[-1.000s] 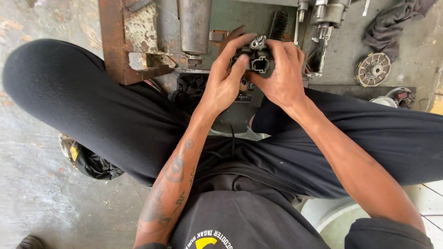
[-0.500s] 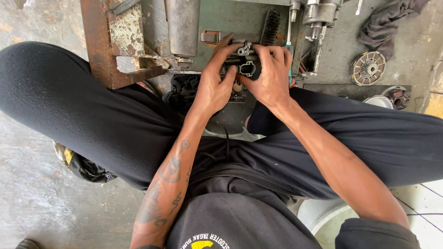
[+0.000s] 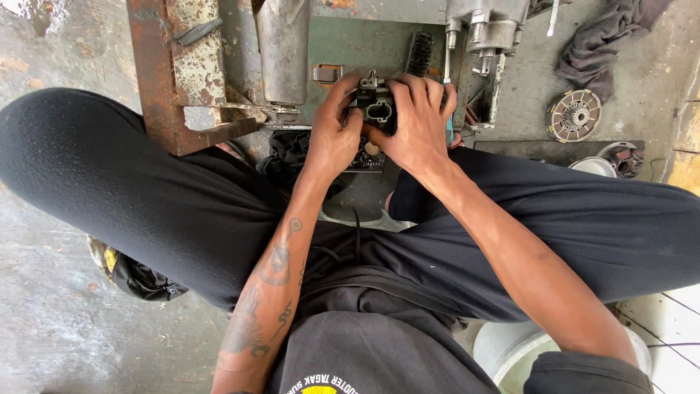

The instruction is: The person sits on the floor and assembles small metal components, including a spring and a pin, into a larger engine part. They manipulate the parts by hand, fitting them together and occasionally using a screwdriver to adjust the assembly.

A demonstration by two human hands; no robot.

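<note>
Both hands, your left hand (image 3: 332,138) and right hand (image 3: 415,128), clamp the small black metal part (image 3: 378,109) over the green plate (image 3: 350,47); you seem mid-fitting, so steady grip and careful alignment matter.

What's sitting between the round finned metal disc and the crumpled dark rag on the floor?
Nothing; in the head view, bare concrete floor separates the finned disc from the dark rag.
</note>
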